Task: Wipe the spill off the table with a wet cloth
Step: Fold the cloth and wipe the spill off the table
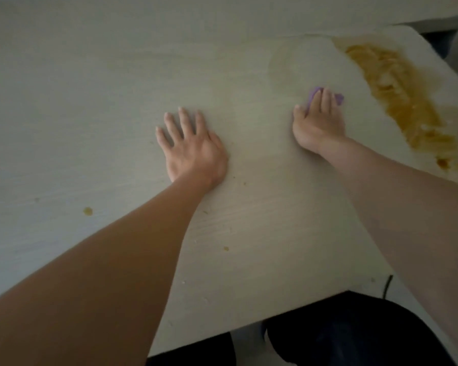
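A long brown-yellow spill (397,96) runs along the right side of the pale wooden table (117,101), from the far corner toward the near right edge. My right hand (319,120) lies flat with straight fingers on a small purple cloth (339,98), pressing it on the table just left of the spill. Most of the cloth is hidden under the fingers. My left hand (192,143) rests flat on the table's middle, fingers spread, holding nothing.
Small brown drops lie on the table at the left (87,211) and near the front (225,248). A faint damp smear (283,64) shows beyond the cloth. The table's front edge (249,326) is near, with dark clothing (354,334) and a thin black cable (388,285) below.
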`<state>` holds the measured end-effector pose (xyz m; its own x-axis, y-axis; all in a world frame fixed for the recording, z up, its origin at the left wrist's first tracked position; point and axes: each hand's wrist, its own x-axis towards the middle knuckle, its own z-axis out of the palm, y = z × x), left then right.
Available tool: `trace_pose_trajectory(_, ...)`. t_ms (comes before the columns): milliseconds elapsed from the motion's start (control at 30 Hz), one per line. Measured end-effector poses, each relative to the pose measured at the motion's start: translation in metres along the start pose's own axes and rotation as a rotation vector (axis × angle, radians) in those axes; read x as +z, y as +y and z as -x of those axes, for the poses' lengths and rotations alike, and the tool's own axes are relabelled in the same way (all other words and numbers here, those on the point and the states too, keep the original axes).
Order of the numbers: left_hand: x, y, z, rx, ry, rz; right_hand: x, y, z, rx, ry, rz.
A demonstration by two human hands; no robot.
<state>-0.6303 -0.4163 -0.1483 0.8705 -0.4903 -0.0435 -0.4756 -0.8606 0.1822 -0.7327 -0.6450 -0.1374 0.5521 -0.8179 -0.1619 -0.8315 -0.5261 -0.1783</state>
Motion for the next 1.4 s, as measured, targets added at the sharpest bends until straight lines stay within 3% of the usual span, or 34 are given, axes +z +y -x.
trace_pose_trajectory(133, 0.004, 0.002, 0.001, -0.008, 0.019, 0.023, 0.006, -0.067, -0.035, -0.084, -0.007, -0.023)
trace_pose_trajectory(300, 0.0, 0.004, 0.003, -0.032, 0.013, 0.043, 0.018, -0.154, -0.027, -0.387, -0.063, -0.02)
trace_pose_trajectory(500, -0.003, 0.001, 0.005, -0.053, -0.016, 0.048, 0.016, -0.127, 0.003, -0.571, -0.059, 0.039)
trace_pose_trajectory(733, 0.0, 0.001, 0.005, -0.08, 0.004, 0.061, -0.012, -0.025, -0.053, -0.105, 0.017, 0.034)
trace_pose_trajectory(900, 0.001, 0.0, 0.004, -0.084, 0.005, 0.04, -0.009, -0.057, -0.09, 0.039, 0.042, -0.028)
trace_pose_trajectory(1200, -0.003, 0.001, 0.005, -0.083, -0.051, 0.024, 0.023, -0.223, -0.048, -0.623, -0.075, 0.036)
trace_pose_trajectory(1400, -0.005, 0.0, 0.005, -0.079, -0.052, 0.018, 0.018, -0.204, -0.079, -0.743, -0.083, 0.093)
